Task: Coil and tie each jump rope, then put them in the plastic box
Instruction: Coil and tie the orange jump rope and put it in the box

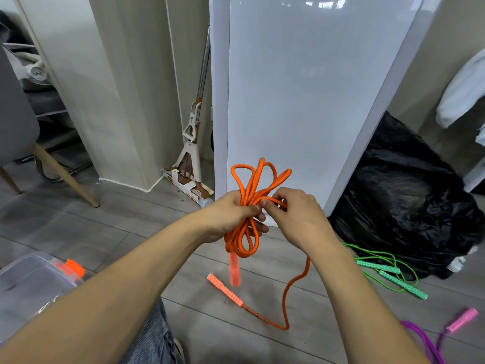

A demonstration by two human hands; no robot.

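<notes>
Squeeze mop (193, 143) leans upright at centre left beside a glossy white panel (301, 88), black rubbish bag (404, 195) slumped at right, grey wooden-legged chair (15, 122) far left, grey plank floor (78, 227).

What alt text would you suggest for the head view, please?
A person's left hand grips a coiled bundle of the orange jump rope while the right hand pinches a strand across it, the free end trailing to a handle on the floor. A green jump rope and a purple jump rope lie loose at right; a clear plastic box sits lower left.
</notes>
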